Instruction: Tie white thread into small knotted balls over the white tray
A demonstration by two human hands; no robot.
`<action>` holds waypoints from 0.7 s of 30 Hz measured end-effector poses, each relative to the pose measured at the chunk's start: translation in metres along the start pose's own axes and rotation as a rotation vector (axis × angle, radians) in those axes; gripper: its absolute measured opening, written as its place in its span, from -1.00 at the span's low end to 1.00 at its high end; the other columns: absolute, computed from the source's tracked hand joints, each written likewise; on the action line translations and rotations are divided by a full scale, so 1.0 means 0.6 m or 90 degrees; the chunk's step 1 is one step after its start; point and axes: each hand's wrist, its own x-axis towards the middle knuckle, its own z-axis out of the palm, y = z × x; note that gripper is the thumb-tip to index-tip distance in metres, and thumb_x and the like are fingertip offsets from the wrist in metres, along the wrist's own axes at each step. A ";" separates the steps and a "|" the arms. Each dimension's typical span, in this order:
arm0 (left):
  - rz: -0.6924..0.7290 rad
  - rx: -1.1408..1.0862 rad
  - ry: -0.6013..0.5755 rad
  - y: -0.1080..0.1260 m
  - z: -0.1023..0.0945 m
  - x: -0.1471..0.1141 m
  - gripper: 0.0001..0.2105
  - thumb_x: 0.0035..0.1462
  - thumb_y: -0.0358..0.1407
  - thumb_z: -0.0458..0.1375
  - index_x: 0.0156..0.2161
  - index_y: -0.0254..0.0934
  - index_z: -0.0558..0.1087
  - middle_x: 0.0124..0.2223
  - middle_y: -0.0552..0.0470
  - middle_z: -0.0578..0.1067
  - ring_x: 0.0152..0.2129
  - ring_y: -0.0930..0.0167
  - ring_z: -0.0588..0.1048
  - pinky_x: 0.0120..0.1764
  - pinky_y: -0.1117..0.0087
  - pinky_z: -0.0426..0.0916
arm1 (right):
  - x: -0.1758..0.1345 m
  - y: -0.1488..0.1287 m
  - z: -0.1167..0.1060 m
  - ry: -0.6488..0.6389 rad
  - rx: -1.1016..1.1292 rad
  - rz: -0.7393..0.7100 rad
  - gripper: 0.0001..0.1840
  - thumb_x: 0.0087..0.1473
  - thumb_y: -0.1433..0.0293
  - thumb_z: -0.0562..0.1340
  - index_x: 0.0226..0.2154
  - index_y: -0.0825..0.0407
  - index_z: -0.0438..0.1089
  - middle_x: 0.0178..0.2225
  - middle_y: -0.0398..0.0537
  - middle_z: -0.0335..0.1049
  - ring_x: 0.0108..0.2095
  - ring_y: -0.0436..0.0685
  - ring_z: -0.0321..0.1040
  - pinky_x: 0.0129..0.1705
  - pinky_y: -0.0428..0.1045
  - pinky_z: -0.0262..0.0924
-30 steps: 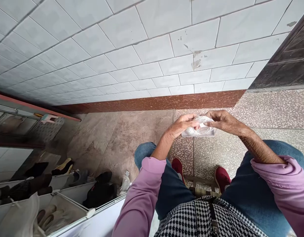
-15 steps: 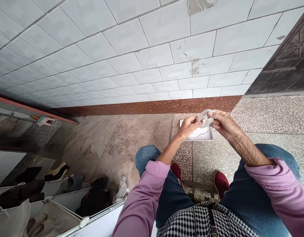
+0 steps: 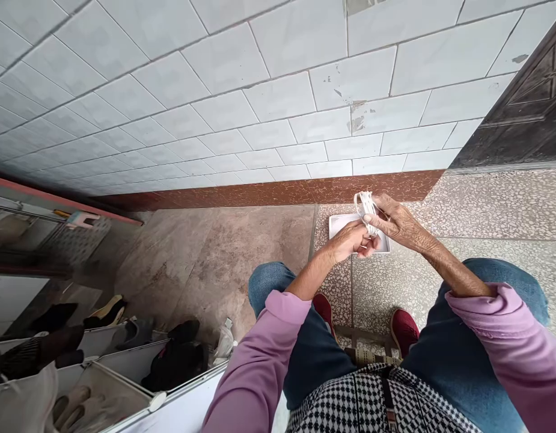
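Nearest, a black-and-white checked garment (image 3: pixel 345 406) with a dark strap (image 3: pixel 388 394) lies over the person's lap, above blue jeans (image 3: pixel 320 352) with the knees spread wide. Lilac sleeves (image 3: pixel 257 352) come in from both sides, ending below bare forearms. To the left stands a white rack (image 3: pixel 190 403) whose compartments hold dark footwear (image 3: pixel 176 358) and pale shoes (image 3: pixel 70 409); a crumpled clear bag (image 3: pixel 224 344) sits at its edge. Two red shoes (image 3: pixel 404 331) are planted between the knees. Beyond them the hands meet around a bundle of white cord (image 3: pixel 366 207), gathered in loops and raised above the floor. The right hand (image 3: pixel 392 222) grasps it, thumb laid across the strands; the left hand (image 3: pixel 352 239) touches its lower end with curled fingers, though whether they grip is hidden. Just under the hands, partly covered by them, a shallow white tray (image 3: pixel 338 224) rests on speckled stone flooring (image 3: pixel 395 282), which meets browner slabs (image 3: pixel 241 240) to the left. Farther off, a reddish-brown skirting (image 3: pixel 259 195) runs along the foot of a pale tiled wall (image 3: pixel 282 96), chipped in places, with a dark panelled door (image 3: pixel 534 108) at the right.
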 end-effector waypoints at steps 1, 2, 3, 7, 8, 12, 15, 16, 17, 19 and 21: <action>0.005 0.007 0.020 0.002 -0.004 -0.005 -0.52 0.18 0.13 0.24 -0.09 -0.25 0.32 -0.42 0.09 0.50 -0.70 0.53 0.35 -0.61 0.49 0.09 | -0.001 0.007 -0.004 -0.022 -0.097 -0.021 -0.38 0.39 -0.20 0.13 0.00 -0.04 0.51 -0.20 0.05 0.40 -0.23 0.23 0.33 -0.15 0.11 0.32; 0.011 0.019 0.046 0.003 -0.010 -0.010 -0.54 0.18 0.11 0.24 -0.10 -0.25 0.33 -0.44 0.10 0.50 -0.71 0.54 0.34 -0.62 0.49 0.08 | -0.003 0.014 -0.006 -0.040 -0.182 -0.029 -0.35 0.43 -0.19 0.05 0.06 -0.02 0.48 -0.15 0.10 0.40 -0.17 0.28 0.35 -0.11 0.14 0.33; 0.018 0.038 0.076 0.005 -0.015 -0.015 -0.57 0.19 0.07 0.24 -0.12 -0.25 0.33 -0.44 0.10 0.49 -0.71 0.55 0.33 -0.62 0.49 0.09 | -0.006 0.022 -0.008 -0.055 -0.256 -0.029 -0.33 0.46 -0.17 0.00 0.12 -0.01 0.45 -0.10 0.15 0.41 -0.11 0.33 0.37 -0.08 0.16 0.34; 0.029 0.178 0.181 0.006 -0.036 -0.033 -0.79 0.20 -0.16 0.20 -0.23 -0.25 0.34 -0.42 0.12 0.47 -0.66 0.56 0.35 -0.56 0.48 0.14 | -0.024 0.047 -0.007 -0.083 -0.402 -0.026 -0.52 0.47 0.02 0.11 0.18 -0.04 0.44 -0.03 0.20 0.44 -0.02 0.43 0.39 -0.10 0.15 0.32; 0.032 0.236 0.208 0.006 -0.039 -0.035 -0.85 0.19 -0.23 0.19 -0.26 -0.24 0.34 -0.43 0.14 0.45 -0.65 0.56 0.35 -0.53 0.48 0.15 | -0.027 0.050 -0.005 -0.085 -0.396 -0.027 -0.60 0.46 0.09 0.16 0.12 -0.05 0.49 -0.05 0.19 0.45 -0.03 0.42 0.40 -0.12 0.14 0.31; 0.138 0.513 0.343 0.004 -0.044 -0.037 -0.87 0.10 -0.45 0.20 -0.36 -0.22 0.33 -0.50 0.21 0.31 -0.55 0.50 0.31 -0.38 0.44 0.17 | -0.031 0.051 0.000 -0.077 -0.253 0.003 -0.78 0.36 0.21 0.27 -0.18 -0.05 0.60 -0.25 0.09 0.45 -0.21 0.29 0.40 -0.25 0.08 0.19; 0.244 0.616 0.397 0.004 -0.041 -0.037 -0.86 0.11 -0.50 0.20 -0.35 -0.21 0.37 -0.44 0.15 0.36 -0.43 0.43 0.34 -0.24 0.40 0.22 | -0.030 0.044 0.001 -0.078 -0.054 0.059 -0.68 0.27 0.09 0.36 -0.36 -0.02 0.57 -0.43 -0.03 0.38 -0.40 0.15 0.28 -0.34 0.03 0.09; 0.271 0.624 0.405 0.004 -0.039 -0.037 -0.86 0.13 -0.50 0.19 -0.33 -0.20 0.39 -0.41 0.12 0.39 -0.40 0.41 0.36 -0.21 0.39 0.23 | -0.030 0.040 0.002 -0.079 0.024 0.081 -0.61 0.24 0.03 0.38 -0.40 -0.01 0.56 -0.46 -0.06 0.36 -0.44 0.12 0.24 -0.36 0.02 0.07; 0.294 0.624 0.411 0.004 -0.036 -0.037 -0.87 0.15 -0.49 0.18 -0.31 -0.19 0.41 -0.38 0.10 0.42 -0.38 0.39 0.38 -0.19 0.37 0.25 | -0.031 0.035 0.003 -0.082 0.102 0.105 -0.55 0.20 -0.04 0.40 -0.42 -0.01 0.55 -0.48 -0.09 0.35 -0.46 0.09 0.22 -0.38 0.01 0.06; 0.325 0.602 0.430 0.004 -0.031 -0.037 -0.87 0.18 -0.48 0.17 -0.26 -0.18 0.46 -0.35 0.07 0.45 -0.37 0.38 0.40 -0.18 0.36 0.27 | -0.033 0.024 0.005 -0.089 0.243 0.159 -0.48 0.12 -0.12 0.44 -0.42 0.01 0.54 -0.50 -0.12 0.35 -0.47 0.06 0.20 -0.41 -0.02 0.06; 0.333 0.540 0.443 0.003 -0.025 -0.034 -0.83 0.19 -0.46 0.18 -0.15 -0.17 0.50 -0.33 0.06 0.47 -0.40 0.40 0.41 -0.22 0.35 0.29 | -0.035 0.013 0.010 -0.089 0.368 0.214 -0.46 0.04 -0.12 0.50 -0.44 0.02 0.52 -0.50 -0.15 0.33 -0.48 0.03 0.19 -0.41 -0.04 0.09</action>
